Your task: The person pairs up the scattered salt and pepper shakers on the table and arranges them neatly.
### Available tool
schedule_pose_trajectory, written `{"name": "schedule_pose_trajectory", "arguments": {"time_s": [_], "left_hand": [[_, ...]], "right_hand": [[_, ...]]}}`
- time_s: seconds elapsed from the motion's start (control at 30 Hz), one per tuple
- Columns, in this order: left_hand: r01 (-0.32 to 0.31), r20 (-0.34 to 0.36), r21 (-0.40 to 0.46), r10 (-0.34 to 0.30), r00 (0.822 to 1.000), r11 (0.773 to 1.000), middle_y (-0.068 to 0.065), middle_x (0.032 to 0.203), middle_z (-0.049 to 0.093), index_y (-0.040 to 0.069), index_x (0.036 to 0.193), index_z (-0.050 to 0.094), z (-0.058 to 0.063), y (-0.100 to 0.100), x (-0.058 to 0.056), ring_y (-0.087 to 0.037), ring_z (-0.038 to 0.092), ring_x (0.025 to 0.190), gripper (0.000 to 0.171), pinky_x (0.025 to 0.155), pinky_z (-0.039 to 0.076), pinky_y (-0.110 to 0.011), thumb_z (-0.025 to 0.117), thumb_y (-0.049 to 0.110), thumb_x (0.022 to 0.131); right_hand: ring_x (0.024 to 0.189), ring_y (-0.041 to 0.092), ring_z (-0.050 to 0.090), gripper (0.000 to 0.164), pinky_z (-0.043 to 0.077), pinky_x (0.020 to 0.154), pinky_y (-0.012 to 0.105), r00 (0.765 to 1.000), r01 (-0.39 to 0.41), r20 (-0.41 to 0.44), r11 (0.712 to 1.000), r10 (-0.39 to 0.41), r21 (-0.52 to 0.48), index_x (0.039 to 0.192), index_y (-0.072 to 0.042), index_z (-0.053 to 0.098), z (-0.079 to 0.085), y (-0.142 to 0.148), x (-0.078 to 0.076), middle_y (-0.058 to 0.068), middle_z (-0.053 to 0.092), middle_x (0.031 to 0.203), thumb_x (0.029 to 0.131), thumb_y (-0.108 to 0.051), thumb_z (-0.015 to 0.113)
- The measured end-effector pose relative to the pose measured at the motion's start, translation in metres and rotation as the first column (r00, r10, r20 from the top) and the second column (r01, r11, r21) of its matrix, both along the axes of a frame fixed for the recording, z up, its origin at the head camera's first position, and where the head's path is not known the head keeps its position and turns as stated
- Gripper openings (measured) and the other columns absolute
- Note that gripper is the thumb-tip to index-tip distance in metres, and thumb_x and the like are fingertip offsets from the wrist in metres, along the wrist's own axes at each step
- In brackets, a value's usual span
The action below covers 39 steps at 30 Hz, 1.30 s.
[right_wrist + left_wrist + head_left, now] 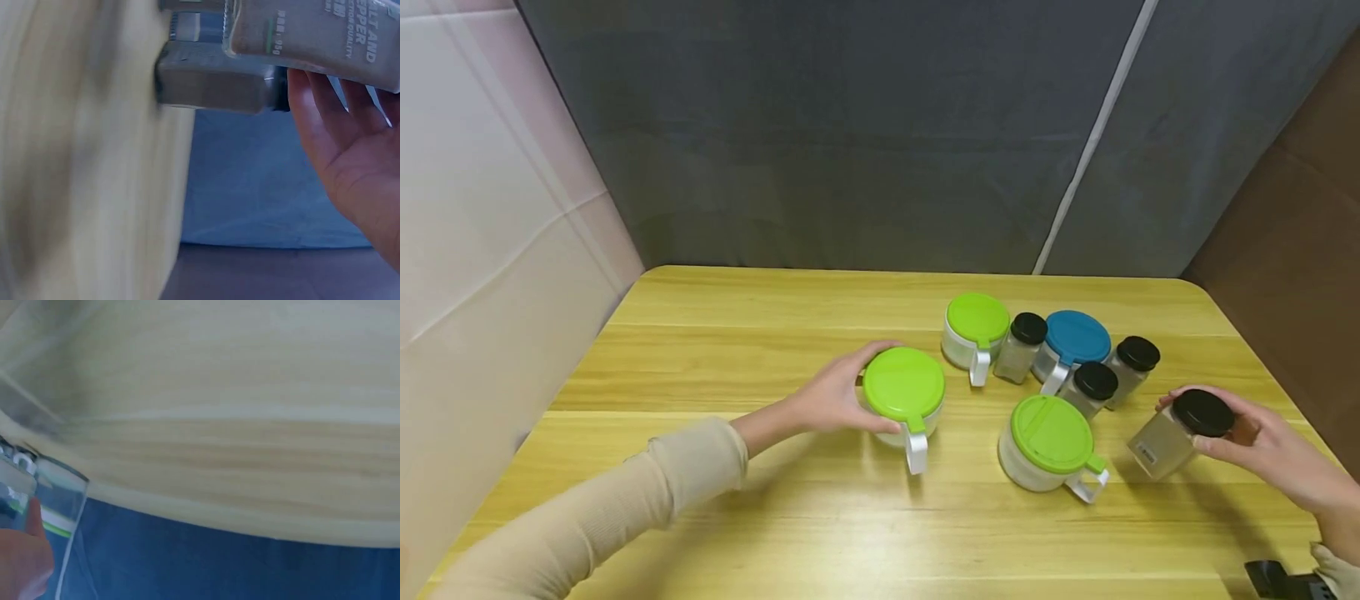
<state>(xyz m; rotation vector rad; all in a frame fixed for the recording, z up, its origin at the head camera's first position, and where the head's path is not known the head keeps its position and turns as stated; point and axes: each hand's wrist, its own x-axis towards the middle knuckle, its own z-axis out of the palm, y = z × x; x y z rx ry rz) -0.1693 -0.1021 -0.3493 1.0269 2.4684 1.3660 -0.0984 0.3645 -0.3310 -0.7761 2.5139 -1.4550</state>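
My left hand [842,393] grips a clear seasoning pot [904,387] with a green lid and a white handle, thumb and fingers on opposite sides. Whether this pot touches the table cannot be told. At the right, my right hand [1262,442] holds a tilted square spice jar [1165,442] by its black-capped end. The label on that spice jar [312,31] reads "salt and pepper" in the right wrist view, where the palm [369,169] shows below it. Between both hands stands another green-lidded pot [1048,442]. Only part of the left hand [25,562] shows in the left wrist view.
Behind stand a third green-lidded pot [977,325], a blue-lidded pot [1077,337] and black-capped jars [1018,354], [1093,383], [1135,358], close together on the wooden table [700,358]. A dark curtain [850,150] hangs past the far edge. A black device [1285,579] is at the right wrist.
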Motion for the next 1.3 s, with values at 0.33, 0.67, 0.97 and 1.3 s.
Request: {"name": "schedule_pose_trajectory", "arguments": {"time_s": [0.33,0.67,0.97,1.3], "left_hand": [[0.105,0.03,-0.006,-0.105,0.994,0.994,0.002,0.118,0.048,0.012,0.133,0.033,0.026,-0.03,-0.002,-0.012,0.046,0.105,0.09,0.083,0.042,-0.032,0.082,0.026,0.059],[0.172,0.037,0.029,-0.173,0.984,0.985,0.001,0.119,0.049,0.014,0.132,0.033,0.044,-0.052,-0.002,-0.017,0.046,0.105,0.086,0.083,0.042,-0.039,0.082,0.02,0.061],[0.178,0.074,0.019,-0.179,0.981,0.984,0.004,0.118,0.049,0.017,0.132,0.034,0.049,-0.064,-0.002,-0.016,0.046,0.105,0.083,0.083,0.041,-0.039,0.08,0.019,0.063],[0.19,0.079,0.015,-0.19,0.979,0.982,0.002,0.119,0.048,0.016,0.132,0.033,0.052,-0.074,-0.001,-0.018,0.046,0.105,0.084,0.083,0.042,-0.041,0.08,0.018,0.063]], "right_hand": [[0.096,0.002,0.053,0.048,0.046,0.064,0.017,0.973,0.174,-0.163,0.982,-0.162,0.066,0.124,0.002,0.043,0.028,-0.016,0.001,-0.007,0.054,0.113,0.079,0.016,0.053],[0.075,0.002,0.053,0.046,0.043,0.058,0.013,0.903,0.391,-0.229,0.916,-0.364,0.085,0.123,-0.01,0.048,0.045,-0.042,-0.002,-0.009,0.05,0.104,0.08,0.002,0.061],[0.076,0.006,0.053,0.044,0.044,0.059,0.014,0.889,0.419,-0.221,0.907,-0.401,0.037,0.12,-0.012,0.049,0.065,-0.078,-0.009,-0.004,0.049,0.102,0.08,-0.001,0.062],[0.076,0.014,0.052,0.042,0.044,0.062,0.018,0.935,0.3,-0.19,0.954,-0.3,-0.028,0.119,-0.007,0.051,0.077,-0.121,-0.011,0.001,0.053,0.101,0.079,-0.001,0.063]]}}
